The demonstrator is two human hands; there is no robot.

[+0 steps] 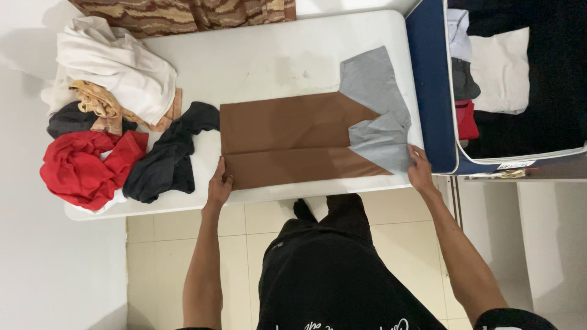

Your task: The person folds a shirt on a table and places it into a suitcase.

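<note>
1. Brown and grey shirt (pixel 293 137) lies flat on the white surface (pixel 263 61), partly folded lengthwise; grey sleeves and shoulder end point to the person's right, brown hem end to the left.
2. Left hand (pixel 219 183) sits at the near-left corner of the shirt, fingers curled onto the brown hem edge; grip looks pinched on the cloth.
3. Right hand (pixel 419 171) sits at the near-right corner, fingers on the grey sleeve edge by the surface rim; can't tell whether it pinches the cloth or just presses it.
4. Clothes heap at the left end of the surface: black garment (pixel 168 159) touching the shirt's left edge, red garment (pixel 88 168) beside it, white garment (pixel 116 61) on top at the back, tan cloth (pixel 101 104) between them.
5. Open blue suitcase (pixel 431 91) just right of the surface, with folded clothes inside, white, dark and red.
6. Patterned brown fabric (pixel 183 15) at the far edge.
7. Person stands in black clothes on a tiled floor (pixel 165 263).
</note>
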